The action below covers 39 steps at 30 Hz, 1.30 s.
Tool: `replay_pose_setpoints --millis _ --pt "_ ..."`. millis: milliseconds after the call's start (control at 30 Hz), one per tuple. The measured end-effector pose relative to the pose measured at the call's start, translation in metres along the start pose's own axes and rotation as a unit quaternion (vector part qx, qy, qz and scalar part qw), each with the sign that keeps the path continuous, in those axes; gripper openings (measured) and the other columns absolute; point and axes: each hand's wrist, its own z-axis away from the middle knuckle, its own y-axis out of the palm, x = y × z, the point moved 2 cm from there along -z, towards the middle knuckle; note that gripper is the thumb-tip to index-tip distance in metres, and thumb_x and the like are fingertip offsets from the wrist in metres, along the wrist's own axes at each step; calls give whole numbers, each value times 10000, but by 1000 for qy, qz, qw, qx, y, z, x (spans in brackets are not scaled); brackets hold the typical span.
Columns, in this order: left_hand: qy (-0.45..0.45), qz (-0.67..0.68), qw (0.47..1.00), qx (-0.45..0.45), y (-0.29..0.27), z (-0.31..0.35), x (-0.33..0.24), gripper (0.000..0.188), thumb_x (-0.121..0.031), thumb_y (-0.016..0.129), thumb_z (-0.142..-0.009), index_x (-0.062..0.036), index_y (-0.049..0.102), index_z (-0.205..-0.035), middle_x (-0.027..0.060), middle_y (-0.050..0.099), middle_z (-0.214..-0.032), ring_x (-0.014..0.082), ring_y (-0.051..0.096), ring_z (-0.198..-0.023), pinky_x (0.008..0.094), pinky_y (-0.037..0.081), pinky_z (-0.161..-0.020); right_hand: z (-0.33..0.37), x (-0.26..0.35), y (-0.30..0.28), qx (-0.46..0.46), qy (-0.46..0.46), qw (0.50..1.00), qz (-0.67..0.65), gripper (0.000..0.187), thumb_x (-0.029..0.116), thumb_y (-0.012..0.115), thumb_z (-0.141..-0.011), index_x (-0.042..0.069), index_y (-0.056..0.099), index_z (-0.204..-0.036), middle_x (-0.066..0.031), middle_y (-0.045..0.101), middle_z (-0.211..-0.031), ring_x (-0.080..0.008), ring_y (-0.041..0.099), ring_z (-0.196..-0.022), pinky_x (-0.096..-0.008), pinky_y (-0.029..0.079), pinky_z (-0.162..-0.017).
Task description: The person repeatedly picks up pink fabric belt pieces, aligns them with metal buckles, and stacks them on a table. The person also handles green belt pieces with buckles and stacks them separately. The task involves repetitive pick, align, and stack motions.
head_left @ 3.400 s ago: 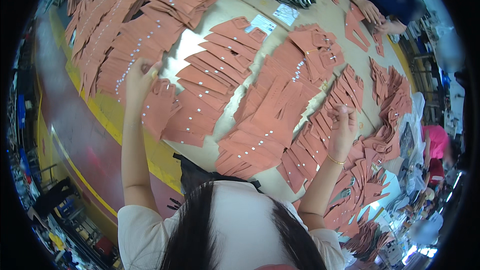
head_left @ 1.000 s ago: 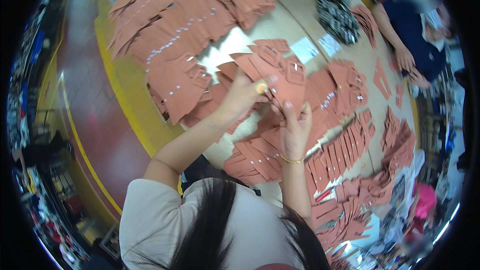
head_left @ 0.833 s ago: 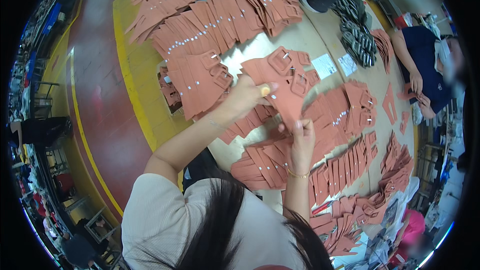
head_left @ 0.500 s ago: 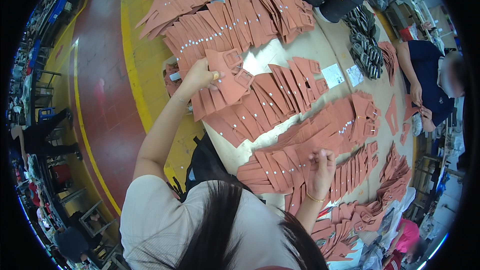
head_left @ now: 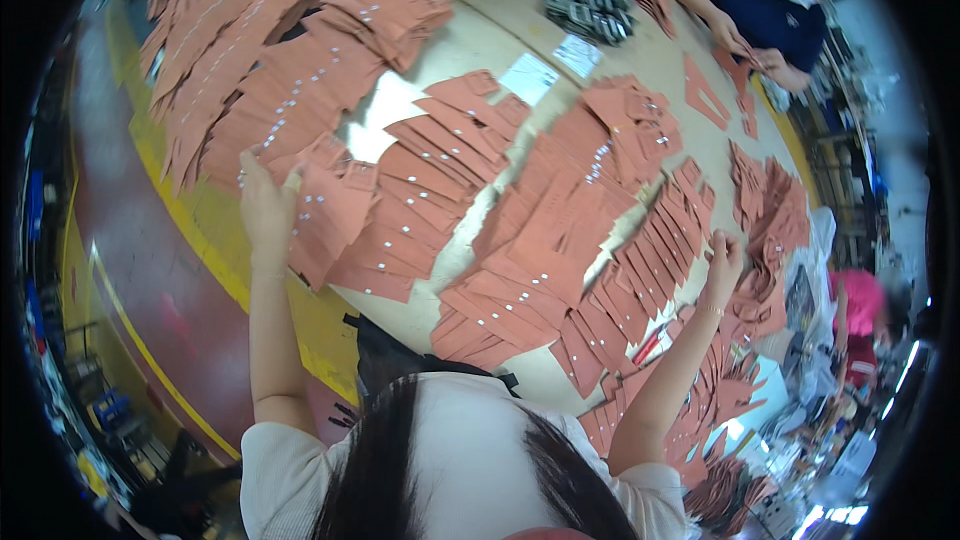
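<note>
Rows of overlapping rust-coloured flat pieces, seemingly leather, cover the table, many with a small white sticker. At the table's left edge, my left hand [head_left: 268,208] rests against the pieces with its thumb and forefinger apart. Beside its thumb lies a stack of rust pieces [head_left: 335,202] with buckle-shaped ends. My right hand [head_left: 724,262] hovers at the right, over the gap next to a row of narrow rust strips [head_left: 655,242]. Its fingers are curled and pressed together; whatever they hold, if anything, is too small to make out.
Across the table a co-worker [head_left: 745,5] in dark blue handles a rust piece. Dark metal buckles [head_left: 585,5] lie in a heap at the back, near two paper sheets [head_left: 528,78]. A red tool [head_left: 648,345] lies among the strips. Clear plastic [head_left: 815,270] hangs at the right edge.
My view has turned to the right. My left hand has loosened from the stack of pieces, which now lies beside it. My right hand has moved right, away from the middle pile.
</note>
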Motion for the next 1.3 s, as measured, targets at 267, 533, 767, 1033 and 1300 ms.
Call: replay_pose_setpoints --millis 267,533,767,1033,1300 --pt "218 131 962 100 105 -61 -103 382 -306 640 -837 12 635 -1048 221 605 -969 356 585 -892 409 462 -786 -92 -113 -36 -27 8 986 164 341 239 628 -848 -28 648 -1059 -137 675 -1007 -220 626 -906 -339 484 -808" --pt "272 -117 930 218 155 -83 -164 413 -336 661 -794 18 627 -1005 256 626 -999 396 597 -930 460 470 -797 -121 -112 -10 -18 121 962 245 625 457 642 -798 -31 583 -1184 -227 651 -1071 -282 649 -963 -380 481 -852" --pt "234 121 924 277 145 -65 -204 248 -164 652 -804 23 562 -941 168 611 -909 299 607 -879 397 498 -752 -126 -86 11 -10 51 931 362 649 424 724 -726 -11 586 -1188 -213 671 -1028 -304 671 -861 -369 501 -790" --pt "-99 725 525 435 129 -29 -208 305 -247 562 -912 -64 517 -1153 201 533 -1194 368 576 -1009 582 457 -900 -127 -23 16 18 -55 945 321 314 299 694 -774 27 683 -933 -186 684 -885 -327 670 -817 -393 506 -716" --pt "-116 819 280 488 68 33 -214 578 -291 413 -955 31 264 -1410 231 362 -1413 412 389 -1286 603 338 -1036 -11 184 59 190 -170 964 -69 168 143 653 -886 3 609 -967 -1 617 -870 -51 525 -766 -203 438 -687"
